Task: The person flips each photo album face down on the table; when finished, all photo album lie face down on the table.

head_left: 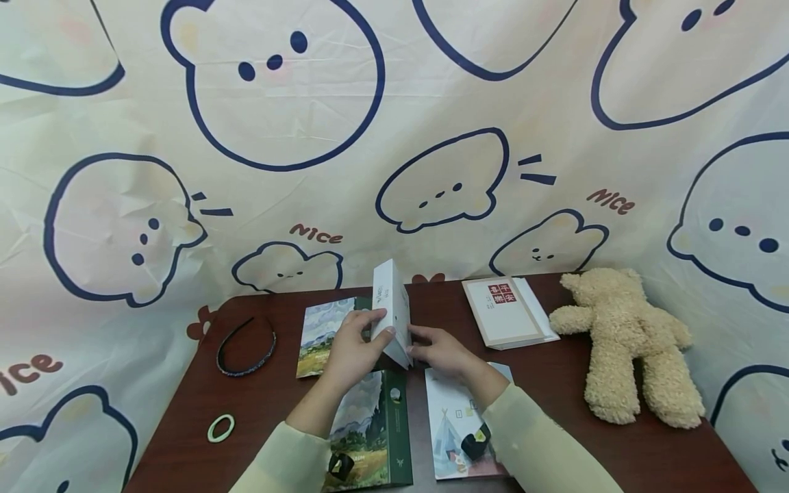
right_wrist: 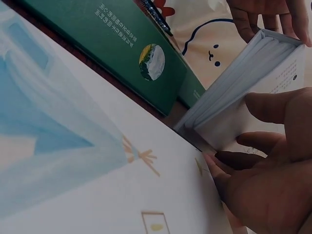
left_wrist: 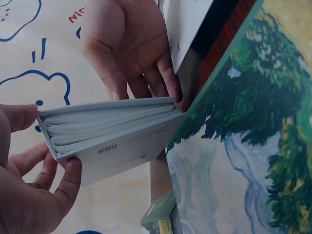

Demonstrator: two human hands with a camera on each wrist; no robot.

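Note:
A white hardcover book stands on edge, spine up, near the middle of the table. My left hand grips it at the spine end, with thumb and fingers on opposite covers. On its other side, my right hand rests thumb and fingertips against one cover. The wrist views show its page block edge-on between the covers. Beneath and in front of my left forearm lies a green book with a landscape painting. A pale book with a tent drawing lies under my right forearm.
Behind my left hand lies another painted book. A dark headband and pale green ring are at left. A white book with red characters lies back right, beside a plush bear. A patterned cloth hangs behind.

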